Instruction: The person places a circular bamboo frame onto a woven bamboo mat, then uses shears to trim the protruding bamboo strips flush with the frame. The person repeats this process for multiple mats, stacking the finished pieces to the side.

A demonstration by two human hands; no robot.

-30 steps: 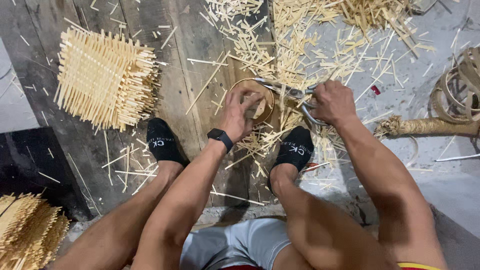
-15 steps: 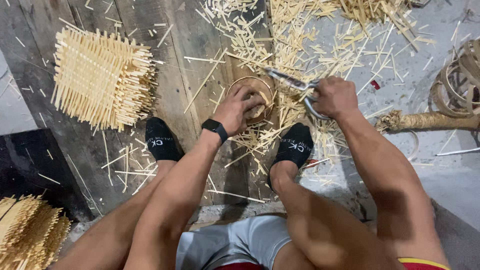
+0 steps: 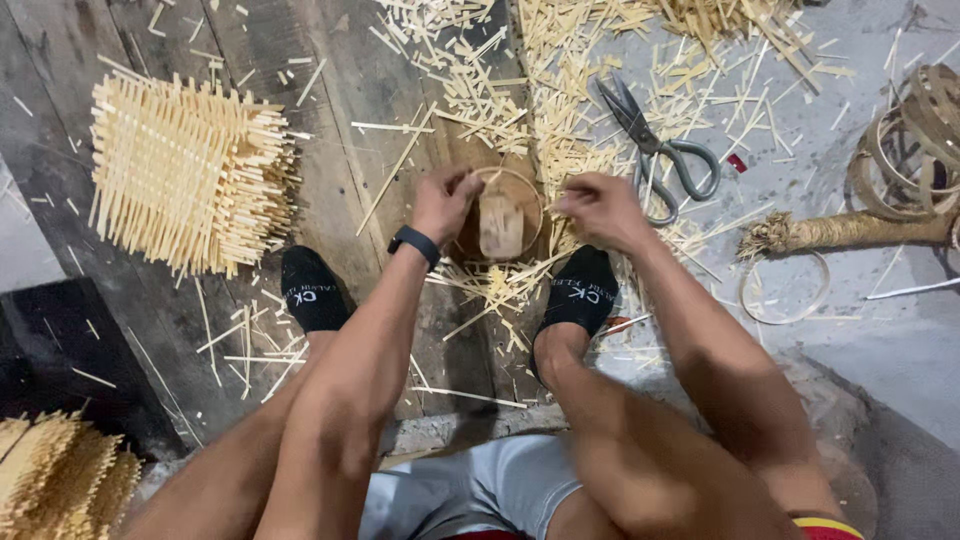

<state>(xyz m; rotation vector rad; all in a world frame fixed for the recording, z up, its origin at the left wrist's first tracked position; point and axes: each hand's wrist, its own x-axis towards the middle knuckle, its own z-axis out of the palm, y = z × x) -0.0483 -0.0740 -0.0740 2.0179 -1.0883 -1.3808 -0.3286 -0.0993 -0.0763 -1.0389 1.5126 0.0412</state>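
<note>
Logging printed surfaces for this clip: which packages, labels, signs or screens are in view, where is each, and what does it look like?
No packages or signs show.
Wrist device: on the left hand's wrist, a black band; its face is turned away.
Left sock: black, small white lettering across the top.
Right sock: black, the same white lettering.
Red scrap: tiny, on the grey floor by the scissors; too small to tell whether it is a label.

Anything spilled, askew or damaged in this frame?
Bamboo offcuts lie scattered across the floor, spilling around the open scissors and both feet. Otherwise nothing odd: the woven mats sit stacked, slightly uneven.
</note>
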